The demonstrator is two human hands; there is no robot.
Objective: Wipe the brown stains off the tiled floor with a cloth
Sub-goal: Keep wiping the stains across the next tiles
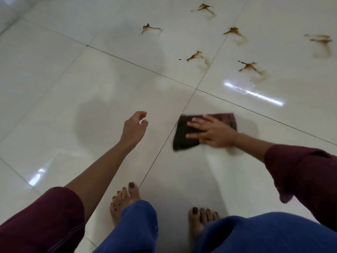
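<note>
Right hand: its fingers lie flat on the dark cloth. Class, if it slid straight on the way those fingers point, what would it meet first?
The right hand points leftward across the cloth. Past its edge lies bare tiled floor, then probably the raised left hand, though depth is unclear. The brown stains lie off that line.

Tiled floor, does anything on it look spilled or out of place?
Yes. Six brown smeared stains mark the glossy white tiled floor beyond the dark folded cloth that the right hand presses flat.

Worn on the head, looking forward and steeply down at the tiled floor (54,88) — wide-angle, close above both outstretched arms, own bare feet (124,201) at the lower edge — single view, nothing shared
</note>
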